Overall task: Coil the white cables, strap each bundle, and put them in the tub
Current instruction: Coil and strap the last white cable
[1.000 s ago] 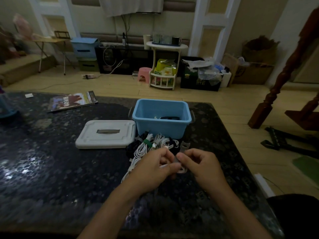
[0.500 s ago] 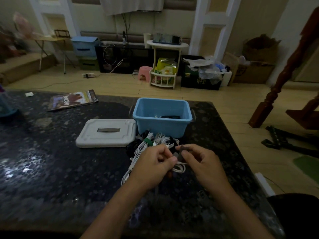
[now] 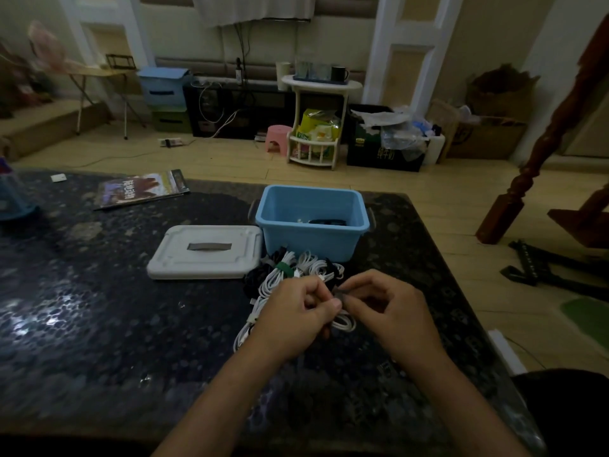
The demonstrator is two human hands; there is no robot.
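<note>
Both forearms are bare to the frame edge (no sleeves, watch or rings visible).

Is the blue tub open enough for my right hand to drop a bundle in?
Probably yes: the blue tub stands open, its lid lying beside it, and the right hand works just before it.

The magazine (image 3: 142, 189) lying on the tabletop (image 3: 99, 324) carries a line of large pale characters across its cover, in a non-Latin script, too blurred to make out. The dark box (image 3: 384, 155) on the floor by the far wall has a small yellow-green logo and a row of pale characters on its front, likewise too small to read. Nothing else bears legible print.
</note>
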